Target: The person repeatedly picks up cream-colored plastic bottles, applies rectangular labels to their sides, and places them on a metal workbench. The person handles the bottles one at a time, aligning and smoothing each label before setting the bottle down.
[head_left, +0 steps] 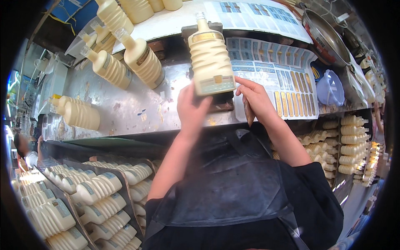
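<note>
One cream, wavy, gold-labelled bottle (pixel 212 64) is resting against the blurred left hand (pixel 191 110), half-curled, its grip unclear. The right hand (pixel 258 102) is touching its other side while clasping a partly hidden brown tool (pixel 248 114).

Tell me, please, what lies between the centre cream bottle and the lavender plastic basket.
In the head view, a sheet of gold and blue labels, partly hidden by the right grip, lies between the centre cream bottle and the lavender basket.
</note>
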The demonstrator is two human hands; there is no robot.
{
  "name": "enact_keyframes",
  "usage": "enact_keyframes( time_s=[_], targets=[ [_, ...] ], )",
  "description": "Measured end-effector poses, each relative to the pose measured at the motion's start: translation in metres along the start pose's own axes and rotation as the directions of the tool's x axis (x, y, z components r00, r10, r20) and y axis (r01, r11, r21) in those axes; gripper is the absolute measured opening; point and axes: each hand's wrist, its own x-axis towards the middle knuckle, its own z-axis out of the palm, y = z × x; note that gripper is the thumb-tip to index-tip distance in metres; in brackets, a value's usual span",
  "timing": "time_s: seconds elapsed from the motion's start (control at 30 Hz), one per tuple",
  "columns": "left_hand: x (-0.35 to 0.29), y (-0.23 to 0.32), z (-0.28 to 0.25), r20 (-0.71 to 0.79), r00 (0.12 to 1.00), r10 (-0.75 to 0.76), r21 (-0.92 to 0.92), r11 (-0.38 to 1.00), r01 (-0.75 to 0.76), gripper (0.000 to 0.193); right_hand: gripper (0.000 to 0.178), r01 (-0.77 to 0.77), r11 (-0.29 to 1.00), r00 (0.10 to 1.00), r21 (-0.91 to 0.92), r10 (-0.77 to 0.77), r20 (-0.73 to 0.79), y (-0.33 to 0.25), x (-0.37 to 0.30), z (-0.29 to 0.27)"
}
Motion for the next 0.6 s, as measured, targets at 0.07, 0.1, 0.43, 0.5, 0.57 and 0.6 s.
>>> enact_keyframes(
  time_s=[0.07, 0.1, 0.43, 0.5, 0.57, 0.6],
  targets=[
    [0.004, 0.002, 0.003, -0.047, 0.996, 0.070, 0.129, 0.990, -0.064, 0.060, 0.047, -0.004, 1.000, 1.000, 0.007, 0.004, 0.021, 0.001, 0.004, -0.001],
    [0.006, 0.004, 0.004, -0.057, 0.995, 0.079, 0.144, 0.987, -0.070, 0.061, 0.048, -0.020, 1.000, 0.999, 0.023, 0.020, 0.027, -0.001, 0.005, -0.001],
    [0.004, 0.000, 0.002, -0.044, 0.989, 0.141, 0.268, 0.955, -0.124, 0.059, 0.051, -0.097, 0.993, 0.995, 0.066, 0.096, 0.026, -0.006, 0.000, 0.000],
    [0.003, -0.001, -0.001, -0.027, 0.992, 0.120, 0.248, 0.962, -0.110, 0.057, 0.051, -0.108, 0.993, 0.994, 0.053, 0.106, 0.033, -0.012, -0.005, 0.001],
    [0.003, -0.007, -0.002, -0.003, 0.996, 0.085, 0.219, 0.972, -0.083, 0.059, 0.052, -0.114, 0.993, 0.991, 0.014, 0.112, 0.068, -0.026, -0.013, 0.004],
    [0.003, -0.008, -0.001, 0.012, 0.998, 0.058, 0.189, 0.980, -0.060, 0.061, 0.052, -0.073, 0.997, 0.995, 0.015, 0.071, 0.066, -0.024, -0.012, 0.003]
  ],
)
